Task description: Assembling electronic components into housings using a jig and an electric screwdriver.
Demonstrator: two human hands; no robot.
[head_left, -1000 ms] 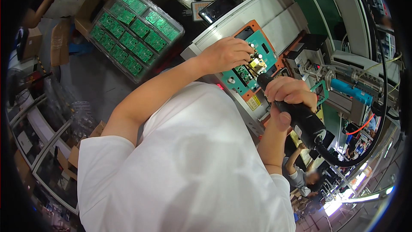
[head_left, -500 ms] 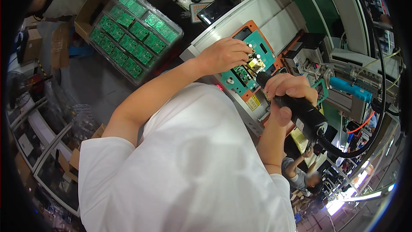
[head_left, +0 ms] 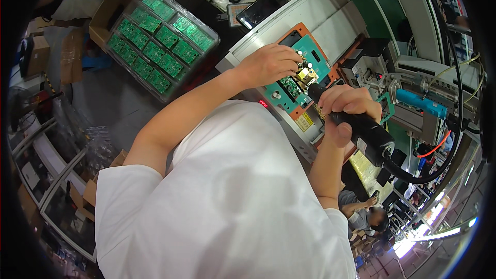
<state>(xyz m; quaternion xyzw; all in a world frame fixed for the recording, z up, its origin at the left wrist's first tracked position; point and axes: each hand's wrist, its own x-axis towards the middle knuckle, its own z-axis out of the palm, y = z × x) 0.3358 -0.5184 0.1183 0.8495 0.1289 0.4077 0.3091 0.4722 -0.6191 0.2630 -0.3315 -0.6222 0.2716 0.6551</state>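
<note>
Hardly anything has changed: both our hands stay where they were, so the work seems to be at the same spot. Our right hand [head_left: 351, 108] is wrapped tight around a black tool [head_left: 369, 137]. Its tip points at the green board [head_left: 291, 86], between our hands; we can't tell if they touch. Our left hand [head_left: 271, 64] has bent fingers at the board's far end; we can't tell if they pinch anything. Under them lies a teal plate [head_left: 321, 66] on a pale bench [head_left: 330, 13]. Left of that hand is a clear tray [head_left: 217, 41]; behind our right hand, a person [head_left: 366, 218].
</note>
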